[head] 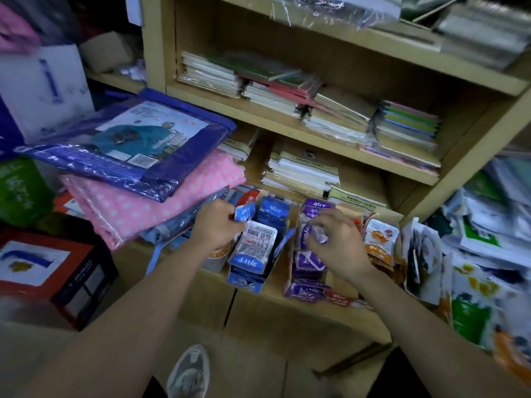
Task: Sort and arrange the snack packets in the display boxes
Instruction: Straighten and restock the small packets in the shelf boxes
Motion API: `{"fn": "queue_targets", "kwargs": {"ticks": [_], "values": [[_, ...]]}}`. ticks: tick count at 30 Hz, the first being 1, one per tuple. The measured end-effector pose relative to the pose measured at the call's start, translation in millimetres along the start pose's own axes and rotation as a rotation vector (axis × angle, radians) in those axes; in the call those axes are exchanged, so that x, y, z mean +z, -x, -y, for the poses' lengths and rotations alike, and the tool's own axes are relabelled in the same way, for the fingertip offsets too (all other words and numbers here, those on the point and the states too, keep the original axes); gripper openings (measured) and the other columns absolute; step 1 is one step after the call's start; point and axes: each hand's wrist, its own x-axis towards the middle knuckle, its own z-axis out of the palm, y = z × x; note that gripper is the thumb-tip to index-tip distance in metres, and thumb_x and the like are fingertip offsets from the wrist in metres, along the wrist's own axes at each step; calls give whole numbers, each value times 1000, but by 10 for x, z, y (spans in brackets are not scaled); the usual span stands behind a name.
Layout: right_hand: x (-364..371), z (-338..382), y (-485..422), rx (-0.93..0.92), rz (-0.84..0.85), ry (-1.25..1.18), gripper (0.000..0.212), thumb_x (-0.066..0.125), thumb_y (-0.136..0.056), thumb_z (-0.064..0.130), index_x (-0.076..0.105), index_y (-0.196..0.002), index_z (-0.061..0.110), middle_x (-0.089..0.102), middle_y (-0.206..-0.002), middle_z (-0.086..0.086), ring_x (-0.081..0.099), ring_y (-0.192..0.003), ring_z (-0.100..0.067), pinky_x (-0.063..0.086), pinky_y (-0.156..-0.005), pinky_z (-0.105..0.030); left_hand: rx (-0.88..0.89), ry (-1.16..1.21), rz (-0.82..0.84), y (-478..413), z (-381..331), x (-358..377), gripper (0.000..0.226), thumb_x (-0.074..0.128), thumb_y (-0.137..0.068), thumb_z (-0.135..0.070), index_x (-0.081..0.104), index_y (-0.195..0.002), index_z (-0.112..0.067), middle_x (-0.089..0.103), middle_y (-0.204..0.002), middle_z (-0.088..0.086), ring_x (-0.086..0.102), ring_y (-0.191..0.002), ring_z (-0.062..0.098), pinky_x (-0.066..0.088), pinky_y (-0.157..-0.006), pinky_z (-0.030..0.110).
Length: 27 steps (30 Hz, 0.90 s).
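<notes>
Our left hand (217, 225) pinches a blue-and-white foil packet (258, 244); our right hand (337, 242) fingers (327, 222) pinch a purple foil packet (317, 236), likely keeping colours together.

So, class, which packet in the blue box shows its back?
The white barcode packet beside the left hand; the rest there show blue fronts.
</notes>
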Motion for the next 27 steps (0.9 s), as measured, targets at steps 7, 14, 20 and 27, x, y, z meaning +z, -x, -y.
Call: {"fn": "queue_targets", "kwargs": {"ticks": [7, 14, 20, 27], "values": [[226, 389, -374, 2, 148, -16, 39, 76, -87, 37, 70, -121, 19, 72, -111, -1, 58, -114, -25, 53, -94, -45, -66, 140, -183, 15, -184, -257, 12, 83, -79, -19, 74, -73, -14, 61, -58, -2, 59, -59, 15, 36, -53, 27], [421, 196, -536, 5, 43, -45, 8, 73, -91, 20, 79, -91, 14, 75, -85, -1, 68, -78, -16, 57, -79, -38, 57, 112, -212, -120, -382, -295, 19, 82, -77, -17, 67, -72, -26, 62, -60, -9, 57, -59, 12, 39, -56, 26], [336, 87, -697, 30, -171, -175, 12, 71, -93, 19, 79, -101, 16, 77, -88, 3, 69, -76, -12, 59, -80, -34, 161, 110, -112, -82, -280, -119, 24, 80, -78, -16, 69, -83, -38, 70, -68, -12, 65, -61, 9, 52, -59, 31], [418, 61, -702, -7, -36, -213, 13, 80, -85, 17, 67, -85, 20, 68, -76, 7, 65, -72, -7, 59, -72, -34, 62, 481, -191, -116, -390, -219, 14, 73, -89, -3, 69, -96, -14, 70, -69, -11, 61, -56, -2, 47, -54, 18]]}}
